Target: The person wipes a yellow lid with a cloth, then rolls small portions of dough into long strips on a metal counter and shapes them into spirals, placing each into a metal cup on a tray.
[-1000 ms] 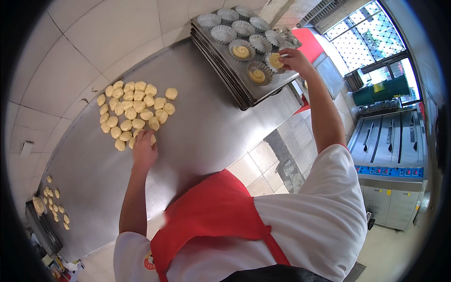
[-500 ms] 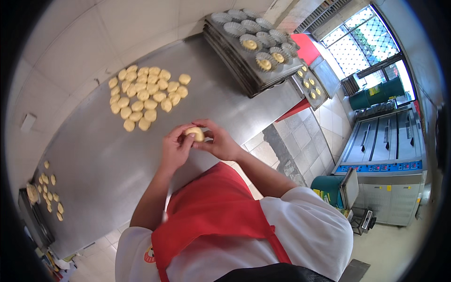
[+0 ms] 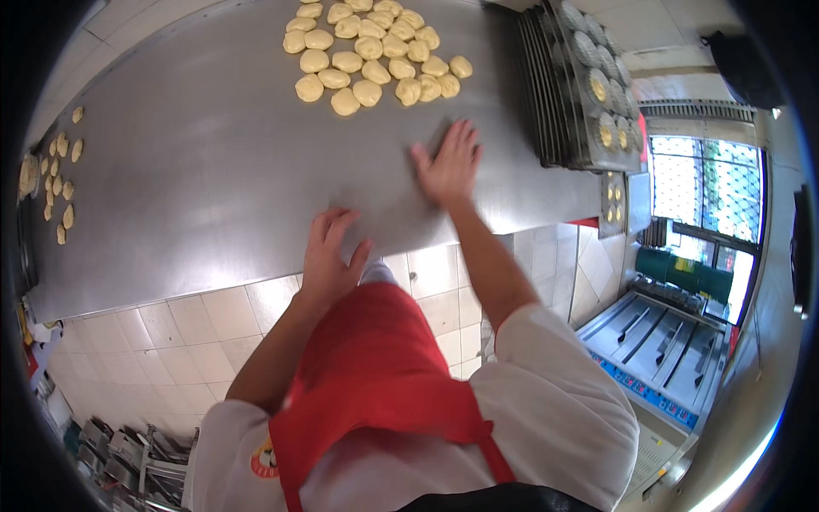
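- A large dough cluster [image 3: 369,47] of pale yellow, rounded pieces spreads over a grey metal table [image 3: 213,171], seen from above.
- The right hand [image 3: 450,166] is on the near side of the dough cluster, below its right end; its fingertips point toward the closest pieces, near them but apart.
- This hand is unclenched, palm down, fingers straight and thumb spread. Whether it touches the table or covers anything cannot be told.
- The left hand [image 3: 331,264] is farther from the dough cluster, on the same near side, by the table's front edge. Its fingers bend loosely with the thumb apart, gripping nothing visible.
- Well left of the dough cluster, small dough pieces [image 3: 68,189] lie scattered.
- Right of the dough cluster, a tray stack [image 3: 543,102] carries fluted tins [image 3: 585,47]; some hold yellow dough [image 3: 599,88].
- On the near side of the dough cluster, beyond both hands, is the person's red apron [image 3: 367,367] over a white shirt [image 3: 554,384].
- Far right of the dough cluster stands a metal oven [image 3: 653,341].
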`<state>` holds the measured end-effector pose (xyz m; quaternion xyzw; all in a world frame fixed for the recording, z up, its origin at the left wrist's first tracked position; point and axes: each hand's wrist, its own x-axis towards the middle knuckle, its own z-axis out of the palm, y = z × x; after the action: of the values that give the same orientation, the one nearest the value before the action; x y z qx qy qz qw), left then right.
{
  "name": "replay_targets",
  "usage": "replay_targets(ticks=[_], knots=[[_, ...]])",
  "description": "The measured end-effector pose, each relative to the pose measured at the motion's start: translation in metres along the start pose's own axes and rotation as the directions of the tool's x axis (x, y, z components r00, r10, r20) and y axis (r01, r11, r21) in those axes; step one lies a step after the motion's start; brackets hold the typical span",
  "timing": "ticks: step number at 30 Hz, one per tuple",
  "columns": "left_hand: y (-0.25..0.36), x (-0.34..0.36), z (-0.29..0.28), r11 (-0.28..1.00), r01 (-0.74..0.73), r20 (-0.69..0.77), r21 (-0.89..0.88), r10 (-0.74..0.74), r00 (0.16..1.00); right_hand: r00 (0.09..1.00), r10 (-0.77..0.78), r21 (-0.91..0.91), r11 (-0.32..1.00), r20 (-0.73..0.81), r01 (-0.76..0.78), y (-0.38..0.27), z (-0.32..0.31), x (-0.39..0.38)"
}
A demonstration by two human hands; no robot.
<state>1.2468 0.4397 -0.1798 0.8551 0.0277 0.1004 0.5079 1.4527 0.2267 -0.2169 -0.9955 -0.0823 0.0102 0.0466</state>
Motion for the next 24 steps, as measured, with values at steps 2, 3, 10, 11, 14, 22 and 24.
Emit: replay_targets(ticks=[2,3,10,11,14,22,24], knots=[[0.011,0.012,0.0,1.0,0.004,0.026,-0.002,-0.004,1.0,0.967,0.126,0.017,0.992,-0.22,-0.125,0.034,-0.003,0.086],[0.01,0.015,0.006,1.0,-0.026,0.008,0.004,0.026,1.0,0.97,0.104,0.002,0.994,-0.218,-0.106,0.036,0.003,0.096],[0.063,0.044,0.139,0.846,-0.2,0.19,-0.493,0.329,0.925,0.983,-0.183,0.256,0.95,-0.002,0.177,0.021,0.025,-0.132],[0.055,0.045,0.161,0.921,-0.151,0.25,-0.359,0.251,0.935,0.983,-0.181,0.402,0.902,0.018,0.158,0.013,0.014,-0.177],[0.038,0.059,0.196,0.996,-0.043,0.25,0.081,0.021,0.968,0.887,-0.439,-0.044,0.892,0.143,0.449,0.051,0.01,-0.176],[0.02,0.214,0.181,0.769,-0.175,0.031,0.615,0.198,0.98,0.967,-0.23,-0.102,0.97,-0.114,0.219,0.082,-0.015,0.084],[0.017,0.175,0.169,0.723,-0.287,0.208,0.628,0.2,0.958,0.904,-0.426,-0.056,0.904,-0.042,0.423,0.101,-0.006,0.031]])
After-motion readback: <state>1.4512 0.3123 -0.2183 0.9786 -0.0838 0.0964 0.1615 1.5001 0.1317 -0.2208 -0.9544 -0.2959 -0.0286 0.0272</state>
